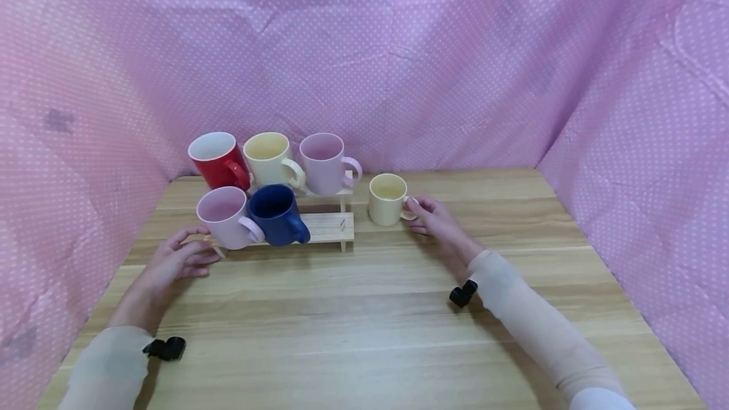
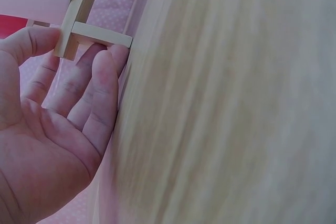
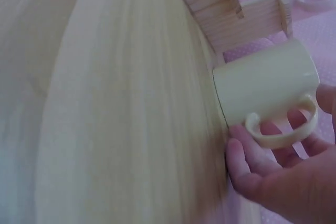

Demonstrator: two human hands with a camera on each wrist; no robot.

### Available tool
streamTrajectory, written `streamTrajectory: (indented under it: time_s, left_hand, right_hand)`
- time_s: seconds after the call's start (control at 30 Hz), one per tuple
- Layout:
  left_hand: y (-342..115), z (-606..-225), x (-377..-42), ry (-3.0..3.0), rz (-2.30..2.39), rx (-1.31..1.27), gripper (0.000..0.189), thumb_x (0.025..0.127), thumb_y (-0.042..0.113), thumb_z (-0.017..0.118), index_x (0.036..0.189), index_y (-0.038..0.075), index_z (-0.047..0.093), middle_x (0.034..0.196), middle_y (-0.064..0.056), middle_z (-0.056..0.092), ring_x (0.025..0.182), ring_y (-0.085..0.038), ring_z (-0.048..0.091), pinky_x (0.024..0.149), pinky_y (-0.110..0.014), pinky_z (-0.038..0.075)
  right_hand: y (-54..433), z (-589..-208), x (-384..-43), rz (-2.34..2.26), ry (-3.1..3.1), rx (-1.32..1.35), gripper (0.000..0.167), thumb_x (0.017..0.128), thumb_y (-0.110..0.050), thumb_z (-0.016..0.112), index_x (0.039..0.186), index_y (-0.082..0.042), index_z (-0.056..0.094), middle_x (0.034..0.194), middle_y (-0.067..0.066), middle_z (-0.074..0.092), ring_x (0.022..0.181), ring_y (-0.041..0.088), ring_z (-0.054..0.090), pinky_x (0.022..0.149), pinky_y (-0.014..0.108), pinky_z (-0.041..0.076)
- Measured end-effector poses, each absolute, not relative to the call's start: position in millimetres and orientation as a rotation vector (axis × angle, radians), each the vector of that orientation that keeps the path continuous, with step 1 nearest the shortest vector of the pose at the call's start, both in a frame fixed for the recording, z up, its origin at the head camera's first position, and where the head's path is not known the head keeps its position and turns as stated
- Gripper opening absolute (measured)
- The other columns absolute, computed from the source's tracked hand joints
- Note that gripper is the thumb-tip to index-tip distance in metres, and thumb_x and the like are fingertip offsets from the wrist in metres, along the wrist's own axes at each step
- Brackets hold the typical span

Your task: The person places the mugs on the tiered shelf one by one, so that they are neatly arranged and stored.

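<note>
A two-tier wooden rack (image 1: 327, 228) stands at the back left with mugs on both tiers. My left hand (image 1: 181, 253) holds its left front end; in the left wrist view the thumb rests on the end of the shelf board (image 2: 67, 43) and the fingers curl beneath. To the right of the rack a pale yellow mug (image 1: 386, 202) stands upright on the table. My right hand (image 1: 435, 223) holds it by the handle (image 3: 281, 137), thumb near the top and fingers behind the loop. The mug's body sits close beside the rack's end in the right wrist view.
On the upper tier are a red mug (image 1: 216, 166), a yellow mug (image 1: 267, 160) and a lilac mug (image 1: 323, 166). The lower tier bears a pale pink mug (image 1: 224, 217) and a dark blue mug (image 1: 276, 217). Pink dotted cloth (image 1: 387, 49) surrounds the wooden table (image 1: 342, 321).
</note>
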State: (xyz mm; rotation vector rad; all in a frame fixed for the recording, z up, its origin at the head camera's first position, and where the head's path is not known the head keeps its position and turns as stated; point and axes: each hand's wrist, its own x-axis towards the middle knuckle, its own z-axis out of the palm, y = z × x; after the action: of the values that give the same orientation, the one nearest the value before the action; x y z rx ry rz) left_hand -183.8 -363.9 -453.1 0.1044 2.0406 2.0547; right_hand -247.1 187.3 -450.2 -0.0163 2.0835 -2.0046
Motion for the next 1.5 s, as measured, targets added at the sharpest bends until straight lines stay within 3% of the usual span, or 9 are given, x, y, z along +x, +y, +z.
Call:
streamTrajectory:
  time_s: [0.3,0.6,0.8,1.0,1.23,1.5]
  left_hand:
    - [-362,-456,-185,2.051,2.043,0.123,0.018,0.108,0.014,0.052,0.121,0.025,0.055,0.104,0.006,0.075,0.094,-0.015,0.074,0.068,-0.032,0.062]
    - [-362,-453,-185,2.060,2.060,0.088,0.019,0.107,0.013,0.053,0.120,0.025,0.057,0.100,0.004,0.075,0.093,-0.014,0.074,0.068,-0.032,0.062]
    - [-362,-455,-183,2.008,2.100,0.050,0.019,0.107,0.011,0.054,0.119,0.025,0.058,0.100,0.002,0.076,0.093,-0.015,0.074,0.068,-0.033,0.061]
    - [-362,-456,-182,2.031,2.088,0.064,0.019,0.107,0.012,0.053,0.119,0.026,0.058,0.099,0.003,0.076,0.093,-0.014,0.074,0.067,-0.032,0.061]
    - [-365,-455,-182,2.038,2.069,0.083,0.021,0.107,0.012,0.052,0.119,0.028,0.058,0.101,0.004,0.076,0.094,-0.014,0.074,0.068,-0.032,0.061]
    - [-364,-455,-183,2.031,2.079,0.109,0.021,0.108,0.010,0.051,0.119,0.026,0.058,0.101,0.003,0.076,0.094,-0.014,0.074,0.067,-0.032,0.061]
  right_hand:
    - [184,-454,-248,-2.032,2.090,0.094,0.048,0.106,-0.037,0.056,0.127,0.005,0.059,0.123,0.017,0.063,0.117,0.038,0.064,0.097,0.041,0.054]
    - [186,-450,-246,-1.991,2.080,-0.026,0.049,0.106,-0.038,0.054,0.114,0.010,0.060,0.105,0.014,0.065,0.108,0.037,0.067,0.094,0.040,0.055]
    - [186,-454,-241,-1.928,2.007,-0.178,0.055,0.109,-0.037,0.048,0.122,0.016,0.052,0.092,0.012,0.065,0.099,0.033,0.070,0.089,0.041,0.057]
    - [184,-453,-237,-1.904,2.001,-0.200,0.056,0.110,-0.039,0.045,0.124,0.015,0.050,0.091,0.008,0.065,0.096,0.031,0.070,0.084,0.041,0.058]
    - [181,-447,-234,-1.849,2.045,-0.231,0.051,0.111,-0.037,0.040,0.121,0.011,0.052,0.099,0.014,0.065,0.098,0.030,0.068,0.085,0.043,0.057]
    - [181,-454,-231,-1.847,2.093,-0.318,0.049,0.112,-0.033,0.039,0.118,0.014,0.053,0.092,0.017,0.067,0.089,0.028,0.069,0.083,0.041,0.058]
